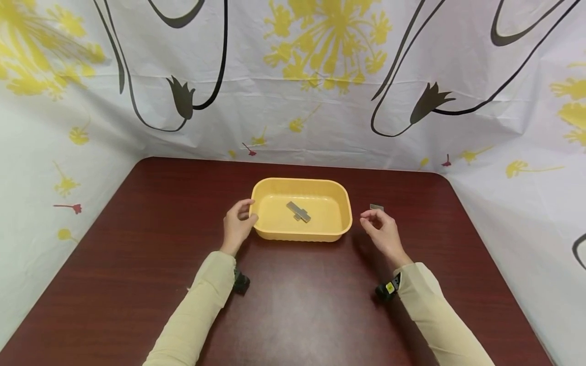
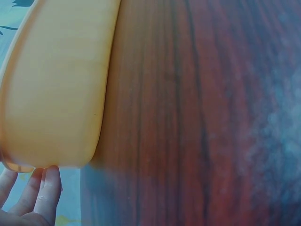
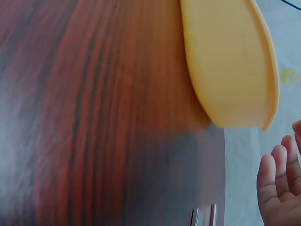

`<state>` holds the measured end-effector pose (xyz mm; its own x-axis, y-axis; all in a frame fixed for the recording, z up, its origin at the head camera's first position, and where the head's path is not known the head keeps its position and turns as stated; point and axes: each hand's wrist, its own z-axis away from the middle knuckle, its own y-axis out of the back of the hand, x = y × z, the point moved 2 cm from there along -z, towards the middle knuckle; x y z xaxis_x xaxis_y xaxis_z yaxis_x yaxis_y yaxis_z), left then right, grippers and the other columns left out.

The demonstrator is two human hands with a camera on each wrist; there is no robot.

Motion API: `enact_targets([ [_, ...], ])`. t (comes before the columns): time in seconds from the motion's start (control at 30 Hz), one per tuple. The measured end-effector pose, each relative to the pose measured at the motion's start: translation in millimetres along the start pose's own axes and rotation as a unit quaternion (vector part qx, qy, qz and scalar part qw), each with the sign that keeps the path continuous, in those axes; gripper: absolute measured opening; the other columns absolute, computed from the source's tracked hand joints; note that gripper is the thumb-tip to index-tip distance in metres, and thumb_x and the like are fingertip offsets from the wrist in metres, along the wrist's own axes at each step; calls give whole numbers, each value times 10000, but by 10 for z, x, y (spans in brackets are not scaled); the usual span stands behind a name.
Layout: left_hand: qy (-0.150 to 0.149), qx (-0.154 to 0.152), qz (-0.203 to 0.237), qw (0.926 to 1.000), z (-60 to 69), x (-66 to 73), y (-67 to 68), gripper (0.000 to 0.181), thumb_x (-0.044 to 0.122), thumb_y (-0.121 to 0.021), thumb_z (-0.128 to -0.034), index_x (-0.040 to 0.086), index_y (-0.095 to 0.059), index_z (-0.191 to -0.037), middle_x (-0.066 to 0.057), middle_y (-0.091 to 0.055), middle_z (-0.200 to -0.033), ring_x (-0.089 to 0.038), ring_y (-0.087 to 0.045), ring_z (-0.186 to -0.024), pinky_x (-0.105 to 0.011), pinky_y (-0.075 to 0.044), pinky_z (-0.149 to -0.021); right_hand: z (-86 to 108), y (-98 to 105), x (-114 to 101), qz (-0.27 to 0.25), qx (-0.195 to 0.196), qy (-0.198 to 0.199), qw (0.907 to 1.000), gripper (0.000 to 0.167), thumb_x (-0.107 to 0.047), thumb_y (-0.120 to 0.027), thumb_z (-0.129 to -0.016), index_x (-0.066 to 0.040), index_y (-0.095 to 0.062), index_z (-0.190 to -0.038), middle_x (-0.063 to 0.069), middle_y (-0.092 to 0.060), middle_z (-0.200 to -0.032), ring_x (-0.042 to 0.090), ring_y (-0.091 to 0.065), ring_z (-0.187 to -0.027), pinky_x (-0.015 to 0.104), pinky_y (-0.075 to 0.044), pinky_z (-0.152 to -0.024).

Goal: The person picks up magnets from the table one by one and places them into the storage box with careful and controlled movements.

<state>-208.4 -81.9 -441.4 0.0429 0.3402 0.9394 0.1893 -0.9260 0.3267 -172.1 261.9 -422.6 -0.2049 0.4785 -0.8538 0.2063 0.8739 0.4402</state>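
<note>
A yellow plastic basin (image 1: 302, 237) stands on the table, with a few flat grey strips (image 1: 299, 211) lying crossed inside it. My left hand (image 1: 237, 226) is at the basin's left end, its fingertips touching the rim; in the left wrist view the fingers (image 2: 47, 195) reach up against that end. Just off the right end, my right hand (image 1: 383, 234) hovers apart from the basin, fingers bent loosely and holding nothing. Behind its fingers another grey piece (image 1: 377, 207) lies on the table, partly hidden. Two thin metallic edges (image 3: 213, 214) show low in the right wrist view.
The dark red-brown wooden table (image 1: 293, 315) has rounded far corners. A white patterned cloth (image 1: 293, 137) hangs behind it and along both sides. A dark device (image 1: 241, 282) is strapped at the left wrist, and a similar one (image 1: 388, 288) at the right.
</note>
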Motion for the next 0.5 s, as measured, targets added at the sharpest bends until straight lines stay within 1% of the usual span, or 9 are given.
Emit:
enact_targets([
  [0.07, 8, 11, 2, 10000, -3, -4, 2, 354, 69, -595, -718, 127, -616, -1066, -91, -620, -997, -221, -592, -882, -342, -487, -693, 16, 25, 12, 203, -14, 94, 9997, 130, -41, -603, -808, 43, -604, -908, 91, -562, -752, 78, -489, -640, 181, -398, -575],
  [0.13, 9, 19, 6, 10000, -9, -7, 1, 354, 69, -596, -718, 127, -616, -1066, -91, -620, -996, -221, -593, -875, -337, -484, -691, 54, 43, -86, 367, -37, 181, 9992, 121, -16, -602, -802, 56, -602, -899, 121, -575, -754, 102, -501, -668, 190, -403, -594],
  [0.23, 9, 5, 42, 10000, -17, -8, -2, 357, 69, -596, -720, 115, -614, -1074, -91, -620, -996, -222, -595, -866, -332, -482, -682, 75, 66, -60, 512, -111, 253, 9983, 119, -20, -602, -805, 51, -600, -900, 130, -583, -755, 88, -508, -674, 196, -417, -596],
  [0.3, 15, 0, 52, 10000, -16, -6, -4, 357, 70, -596, -721, 115, -614, -1074, -90, -621, -997, -221, -596, -864, -331, -483, -679, 85, 81, -40, 648, -174, 194, 9976, 127, -28, -597, -812, 47, -595, -914, 136, -587, -777, 111, -521, -694, 217, -431, -612],
  [0.37, 18, 2, 58, 10000, -12, -7, -6, 356, 69, -598, -720, 115, -615, -1072, -89, -621, -994, -223, -596, -863, -334, -483, -680, 73, 97, 85, 767, -236, 141, 9967, 140, -69, -600, -820, 18, -597, -930, 104, -586, -790, 99, -520, -709, 221, -432, -623],
  [0.5, 35, 34, 20, 10000, -8, -16, -9, 350, 67, -603, -715, 129, -620, -1059, -86, -623, -988, -222, -595, -862, -338, -481, -692, 87, 122, 110, 951, -268, 73, 9951, 143, -74, -602, -819, 5, -596, -938, 96, -585, -802, 134, -521, -719, 213, -429, -622],
])
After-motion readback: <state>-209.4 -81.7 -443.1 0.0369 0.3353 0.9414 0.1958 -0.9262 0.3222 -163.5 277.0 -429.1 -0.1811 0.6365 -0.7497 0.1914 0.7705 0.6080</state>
